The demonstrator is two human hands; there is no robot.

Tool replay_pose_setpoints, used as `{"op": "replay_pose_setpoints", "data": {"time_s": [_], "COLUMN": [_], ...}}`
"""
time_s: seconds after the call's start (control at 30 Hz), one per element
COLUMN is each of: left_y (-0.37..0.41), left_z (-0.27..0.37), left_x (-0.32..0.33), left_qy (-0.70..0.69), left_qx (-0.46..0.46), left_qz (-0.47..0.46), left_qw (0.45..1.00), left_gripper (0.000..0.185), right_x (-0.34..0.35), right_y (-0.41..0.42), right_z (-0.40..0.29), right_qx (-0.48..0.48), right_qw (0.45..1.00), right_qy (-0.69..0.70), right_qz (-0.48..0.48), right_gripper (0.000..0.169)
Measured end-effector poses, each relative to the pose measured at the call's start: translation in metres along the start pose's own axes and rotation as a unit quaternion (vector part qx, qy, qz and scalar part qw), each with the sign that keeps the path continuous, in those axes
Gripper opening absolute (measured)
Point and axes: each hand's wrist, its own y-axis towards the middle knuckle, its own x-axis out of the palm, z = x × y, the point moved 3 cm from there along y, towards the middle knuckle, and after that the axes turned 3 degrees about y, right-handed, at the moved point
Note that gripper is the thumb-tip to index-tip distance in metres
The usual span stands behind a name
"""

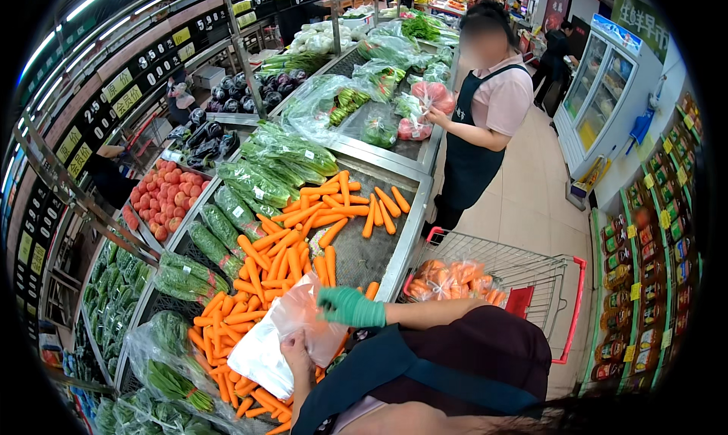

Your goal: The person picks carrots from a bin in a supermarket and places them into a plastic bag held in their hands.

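Note:
My left hand (298, 352), bare, grips a stack of thin white plastic bags (259, 344) above the heaped carrots. A clear pinkish film, the upper bag (304, 307), stands up from this stack. My right hand (352, 308) wears a green glove and is at the far side of that film. Its fingertips are blurred, so whether they pinch the plastic does not show. Loose carrots (278, 264) cover much of the metal-edged display stand (364, 270) before me, with several more lying apart near its far right edge.
A shopping cart (546, 264) holding bagged carrots (455, 278) stands behind my right arm. A co-worker (478, 111) in an apron handles a red-filled bag (433, 96) by the stand. Bagged leafy greens (284, 150), tomatoes (168, 196) and metal posts (244, 48) line the left side.

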Motion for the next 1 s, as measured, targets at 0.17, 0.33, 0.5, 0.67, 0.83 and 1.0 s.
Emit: {"op": "replay_pose_setpoints", "data": {"time_s": [0.17, 0.33, 0.5, 0.67, 0.83, 1.0], "left_y": [-0.021, -0.007, 0.019, -0.018, -0.049, -0.009], "left_z": [0.016, 0.007, -0.004, 0.037, 0.060, 0.026], "left_x": [0.041, 0.018, -0.035, 0.031, 0.112, 0.089], "left_qy": [-0.026, 0.006, 0.170, 0.477, 0.478, 0.491], "left_qx": [-0.095, 0.012, 0.079, 0.274, 0.317, 0.315], "left_qz": [0.021, 0.001, 0.074, -0.019, -0.062, -0.040], "left_qw": [0.995, 1.000, 0.980, 0.835, 0.816, 0.811], "left_gripper": [0.023, 0.022, 0.015, 0.075, 0.072, 0.031], "right_x": [0.046, 0.025, -0.030, -0.051, -0.043, -0.071], "right_y": [-0.017, -0.004, 0.014, 0.001, 0.001, -0.006], "right_z": [0.006, 0.045, 0.084, 0.050, 0.045, 0.058], "right_qx": [0.054, 0.129, 0.168, 0.157, 0.112, 0.007], "right_qw": [0.979, 0.812, 0.684, 0.915, 0.909, 0.952], "right_qy": [0.150, 0.565, 0.708, 0.355, 0.400, 0.304], "right_qz": [-0.126, -0.069, 0.045, 0.110, 0.034, 0.026], "right_gripper": [0.023, 0.012, 0.012, 0.019, 0.021, 0.025]}}
